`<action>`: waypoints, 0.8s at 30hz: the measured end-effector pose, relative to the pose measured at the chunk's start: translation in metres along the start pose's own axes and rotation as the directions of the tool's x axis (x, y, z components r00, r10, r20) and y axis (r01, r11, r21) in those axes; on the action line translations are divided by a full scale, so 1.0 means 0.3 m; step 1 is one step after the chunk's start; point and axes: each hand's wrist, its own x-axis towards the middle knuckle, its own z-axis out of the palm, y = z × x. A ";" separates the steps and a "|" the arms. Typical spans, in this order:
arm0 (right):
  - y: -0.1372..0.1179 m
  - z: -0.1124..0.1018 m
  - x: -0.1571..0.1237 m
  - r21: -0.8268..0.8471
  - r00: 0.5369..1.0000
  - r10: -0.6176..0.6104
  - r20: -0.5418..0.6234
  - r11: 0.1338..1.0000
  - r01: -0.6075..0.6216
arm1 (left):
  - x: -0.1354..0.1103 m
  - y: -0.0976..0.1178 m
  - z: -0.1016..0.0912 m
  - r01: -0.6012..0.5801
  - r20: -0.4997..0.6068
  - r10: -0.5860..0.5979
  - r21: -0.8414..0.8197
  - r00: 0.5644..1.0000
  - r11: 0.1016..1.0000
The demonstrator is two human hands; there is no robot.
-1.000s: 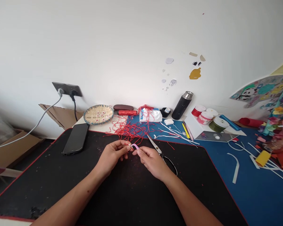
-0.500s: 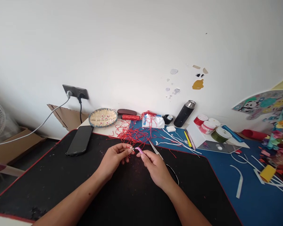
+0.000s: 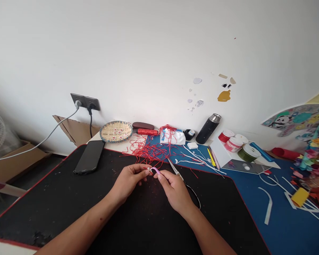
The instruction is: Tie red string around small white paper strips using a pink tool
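Note:
My left hand [image 3: 131, 180] pinches a small white flower-like piece [image 3: 149, 169] with red cord at its edge, between thumb and fingertips. Closed around a pair of purple curved tweezers [image 3: 156, 170] is my right hand [image 3: 175, 191]. The bent tip of the tweezers reaches the white piece; whether it grips anything is too small to tell. Scissors [image 3: 177, 170] lie just behind my right hand, partly hidden by it. Loose red cords [image 3: 151, 150] are heaped beyond both hands.
Along the wall stand a woven basket [image 3: 116, 131], a red thread spool [image 3: 147, 131], a tissue pack [image 3: 179, 137] and a black bottle [image 3: 208, 128]. A phone [image 3: 89, 158] lies on the black mat [image 3: 149, 226]. White cords [image 3: 199, 158] and ribbon rolls [image 3: 234, 144] are to the right.
The tweezers' tip has moved slightly left and now meets the white piece. Both hands stay nearly in place, with the same holds.

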 end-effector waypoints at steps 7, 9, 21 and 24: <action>0.007 0.001 -0.002 -0.016 1.000 -0.004 0.005 1.000 0.004 | -0.002 0.003 0.001 0.005 -0.011 -0.005 -0.066 1.000 0.998; 0.008 0.003 -0.003 -0.017 1.000 -0.006 0.005 1.000 0.006 | -0.003 0.006 0.001 0.007 -0.011 -0.007 -0.064 1.000 0.998; 0.009 0.009 -0.002 -0.049 1.000 -0.010 0.012 0.999 0.010 | -0.003 -0.002 0.001 -0.013 0.003 0.013 -0.045 1.000 0.999; 0.006 0.009 -0.002 -0.054 1.000 -0.007 0.014 0.998 0.008 | -0.004 -0.001 0.002 -0.011 0.004 0.011 -0.054 1.000 0.998</action>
